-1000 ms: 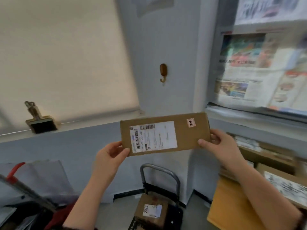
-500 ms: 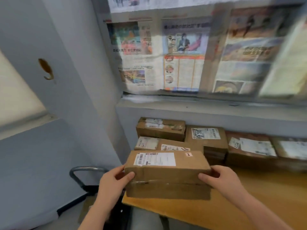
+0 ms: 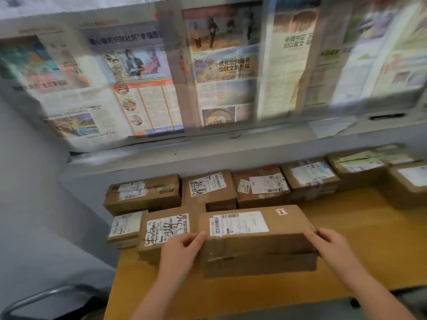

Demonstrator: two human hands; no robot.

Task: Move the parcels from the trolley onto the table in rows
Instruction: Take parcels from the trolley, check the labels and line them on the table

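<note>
A long brown cardboard parcel [image 3: 256,241] with a white shipping label rests on the wooden table [image 3: 360,236], in the front row. My left hand [image 3: 182,248] grips its left end and my right hand [image 3: 328,243] grips its right end. To its left in the same row sit a parcel with black handwriting [image 3: 161,232] and a smaller flat parcel [image 3: 126,225]. Behind them a back row of several parcels [image 3: 261,185] runs along the wall. The trolley's grey handle [image 3: 34,296] shows at the bottom left.
Newspaper sheets [image 3: 184,72] cover the window above a grey sill [image 3: 208,144]. A grey wall [image 3: 34,204] stands left of the table. Bare wood lies right of the held parcel and along the table's front edge.
I turned from the trolley to the table. The parcel has gone from held up in the air to down onto the table beside the handwritten parcel.
</note>
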